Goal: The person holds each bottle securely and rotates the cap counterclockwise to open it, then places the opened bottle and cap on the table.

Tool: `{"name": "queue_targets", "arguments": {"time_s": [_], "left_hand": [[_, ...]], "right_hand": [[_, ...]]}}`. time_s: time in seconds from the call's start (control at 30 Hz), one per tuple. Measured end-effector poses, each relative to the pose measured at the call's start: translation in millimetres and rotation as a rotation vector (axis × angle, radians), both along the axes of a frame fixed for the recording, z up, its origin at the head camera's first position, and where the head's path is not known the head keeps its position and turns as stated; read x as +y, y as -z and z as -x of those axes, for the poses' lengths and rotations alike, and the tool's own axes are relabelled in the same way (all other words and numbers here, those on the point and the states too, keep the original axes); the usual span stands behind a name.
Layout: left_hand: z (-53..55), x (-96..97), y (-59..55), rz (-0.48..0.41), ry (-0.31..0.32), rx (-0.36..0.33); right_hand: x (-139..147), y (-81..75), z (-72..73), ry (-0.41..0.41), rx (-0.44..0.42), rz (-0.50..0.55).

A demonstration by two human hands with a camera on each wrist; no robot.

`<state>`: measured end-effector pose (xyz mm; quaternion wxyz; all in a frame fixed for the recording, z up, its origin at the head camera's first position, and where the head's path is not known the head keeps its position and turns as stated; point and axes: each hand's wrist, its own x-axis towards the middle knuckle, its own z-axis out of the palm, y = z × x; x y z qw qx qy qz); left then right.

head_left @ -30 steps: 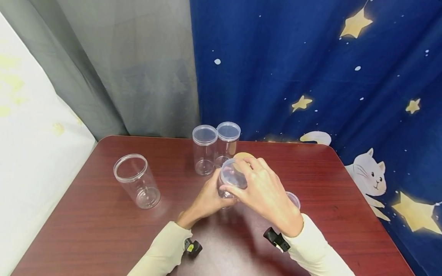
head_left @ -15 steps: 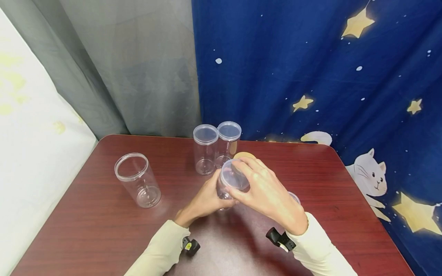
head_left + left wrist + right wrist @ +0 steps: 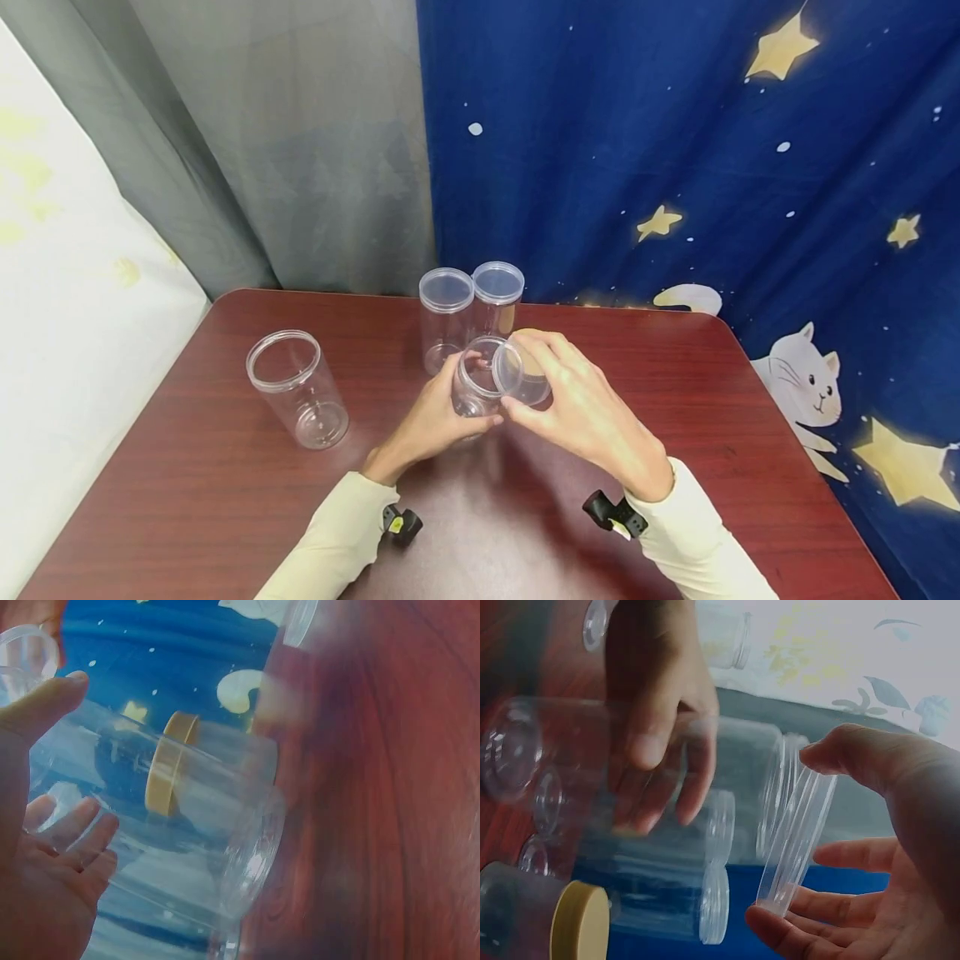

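Note:
My left hand [image 3: 431,429] grips a clear plastic jar [image 3: 742,761] round its side, just above the table. The jar's round mouth is uncovered in the head view. Beside that mouth my right hand [image 3: 581,408] holds a clear lid [image 3: 799,840] by its edge, between thumb and fingers. The lid is tilted and overlaps the right side of the rim; in the right wrist view it sits very close to the rim, and I cannot tell whether they touch. A smaller jar with a yellow lid [image 3: 581,922] stands beyond, mostly hidden by my right hand in the head view.
Two clear jars with lids, one [image 3: 446,292] left of the other [image 3: 498,283], stand together near the table's back edge. A wider jar without a lid [image 3: 300,392] stands at the left. Grey and blue curtains [image 3: 525,167] hang behind the reddish-brown table [image 3: 187,483].
The lid has come off the jar and shifted right in my right hand. My left hand has drawn the jar slightly left, so its mouth now shows.

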<state>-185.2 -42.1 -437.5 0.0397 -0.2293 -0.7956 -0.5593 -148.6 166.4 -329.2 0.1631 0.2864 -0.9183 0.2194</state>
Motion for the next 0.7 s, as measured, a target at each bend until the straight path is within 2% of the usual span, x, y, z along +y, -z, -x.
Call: {"name": "queue_targets", "arguments": {"time_s": [0.07,0.3,0.5,0.7], "left_hand": [[1.6,-4.4,-1.2,-0.013,-0.017,0.003],[7.0,-20.2,-3.1,-0.042,-0.150,0.007],[9.9,-32.4,-2.6,-0.093,-0.218,0.000],[10.0,-40.7,1.4,-0.070,-0.306,0.006]], "right_hand": [[3.3,2.0,1.7,0.021,-0.008,0.004],[15.2,9.2,7.7,0.063,-0.018,0.000],[25.9,16.5,10.3,0.098,-0.080,0.007],[36.1,27.3,15.2,0.122,-0.119,0.009]]}}
